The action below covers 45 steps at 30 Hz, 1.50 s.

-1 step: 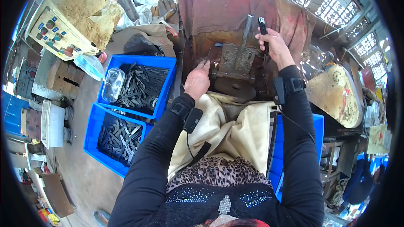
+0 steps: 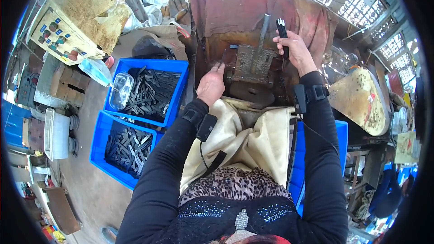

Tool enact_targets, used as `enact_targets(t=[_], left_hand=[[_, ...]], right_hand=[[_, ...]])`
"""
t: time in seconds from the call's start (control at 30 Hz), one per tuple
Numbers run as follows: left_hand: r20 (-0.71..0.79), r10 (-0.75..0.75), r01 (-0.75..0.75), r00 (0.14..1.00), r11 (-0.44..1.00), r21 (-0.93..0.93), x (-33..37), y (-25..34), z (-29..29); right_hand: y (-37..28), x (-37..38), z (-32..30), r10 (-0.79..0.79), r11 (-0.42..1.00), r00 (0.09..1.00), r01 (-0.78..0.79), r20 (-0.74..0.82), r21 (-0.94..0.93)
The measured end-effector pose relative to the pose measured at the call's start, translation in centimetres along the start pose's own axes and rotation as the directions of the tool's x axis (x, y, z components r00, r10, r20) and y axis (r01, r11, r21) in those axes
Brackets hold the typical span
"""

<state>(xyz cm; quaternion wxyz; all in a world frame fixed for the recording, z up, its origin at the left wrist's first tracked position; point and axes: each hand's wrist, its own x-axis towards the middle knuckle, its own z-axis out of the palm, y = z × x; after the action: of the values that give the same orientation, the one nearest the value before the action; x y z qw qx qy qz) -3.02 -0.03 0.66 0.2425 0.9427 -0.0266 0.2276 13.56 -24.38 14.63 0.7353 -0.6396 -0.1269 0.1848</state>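
My left hand [image 2: 211, 86] reaches to the left side of a rusty press die [image 2: 253, 65], its fingertips pinched on a small dark metal piece [image 2: 220, 66] at the die's edge. Up to the right, my right hand [image 2: 294, 49] is closed around the black handle [image 2: 282, 28] of a lever beside the press. A grey metal bar [image 2: 263, 29] stands upright from the die between my hands. Both forearms are in black sleeves with wrist straps. A cream cloth [image 2: 244, 140] covers my lap under the die.
Two blue crates [image 2: 178, 86] [image 2: 101, 135] of dark flat metal pieces stand to my left; a clear plastic container [image 2: 120, 91] lies in the farther one. Another blue crate [image 2: 339, 131] is at my right. A control box with buttons [image 2: 58, 34] and work gloves [image 2: 176, 9] lie beyond.
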Motion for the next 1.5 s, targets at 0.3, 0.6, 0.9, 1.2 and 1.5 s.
enact_targets(t=[0.3, 0.6, 0.9, 1.2, 1.5], left_hand=[[0.006, 0.015, -0.016, 1.000, 1.000, 0.024, 0.3, -0.1, 0.3], [-0.084, 0.061, -0.066, 0.995, 0.996, -0.054, -0.5, -0.6, -0.6], [-0.132, -0.003, -0.004, 0.991, 0.998, -0.055, -0.5, -0.5, -0.2], [-0.150, -0.009, 0.002, 0.989, 0.999, -0.049, -0.9, -0.5, -0.2], [-0.233, -0.021, 0.000, 0.972, 0.996, -0.086, -0.4, -0.8, 0.6]], right_hand=[[1.4, -5.3, 0.5, -0.100, 0.954, 0.991, 0.069, -0.091, -0.291], [4.3, -7.2, 1.4, -0.048, 0.951, 0.989, 0.002, -0.143, -0.308], [12.1, -9.3, -2.3, 0.042, 0.931, 0.939, -0.162, -0.342, -0.329], [16.1, -9.2, -4.9, -0.087, 0.795, 0.962, -0.091, -0.260, -0.600], [17.9, -8.0, -6.8, -0.222, 0.603, 0.954, -0.027, -0.200, -0.798]])
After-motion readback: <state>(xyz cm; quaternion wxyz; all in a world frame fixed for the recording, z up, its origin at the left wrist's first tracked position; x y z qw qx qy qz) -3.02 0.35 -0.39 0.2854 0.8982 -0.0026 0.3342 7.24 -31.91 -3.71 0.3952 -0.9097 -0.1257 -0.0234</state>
